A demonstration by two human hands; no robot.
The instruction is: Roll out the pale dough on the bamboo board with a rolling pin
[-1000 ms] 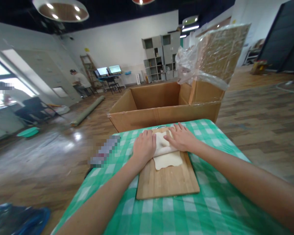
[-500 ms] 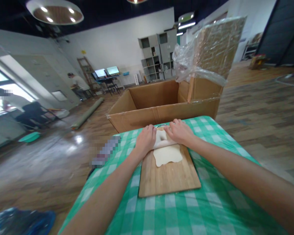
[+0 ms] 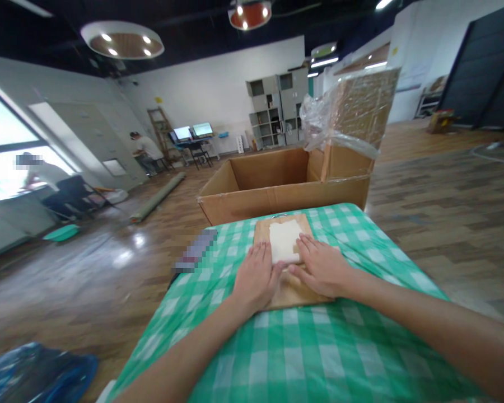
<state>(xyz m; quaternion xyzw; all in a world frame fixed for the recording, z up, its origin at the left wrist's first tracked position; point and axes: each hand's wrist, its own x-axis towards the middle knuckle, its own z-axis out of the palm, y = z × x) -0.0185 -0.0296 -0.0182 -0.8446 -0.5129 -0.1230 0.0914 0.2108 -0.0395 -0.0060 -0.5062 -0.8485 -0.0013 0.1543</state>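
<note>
A sheet of pale dough [image 3: 285, 235] lies flat on a wooden cutting board [image 3: 300, 291]. Along its near edge runs a whitish rolling pin [image 3: 287, 261], its ends hidden beneath my hands. My left hand [image 3: 258, 275] lies over the pin's left end, fingers stretched forward and palm down. On the opposite end rests my right hand [image 3: 321, 266], fingers extended toward the dough, its thumb pointing inward near the left thumb.
A green-and-white checked cloth [image 3: 277, 358] covers the table. A blurred flat object [image 3: 196, 251] lies at its left edge. Beyond stands a large open cardboard box [image 3: 243, 201]. Two people sit farther back on the left. A blue plastic bag [image 3: 37, 372] is at lower left.
Both hands have come toward me with the rolling pin, from the board's far part to the dough's near edge. The fingers now lie flatter. The camera view has tilted up a little.
</note>
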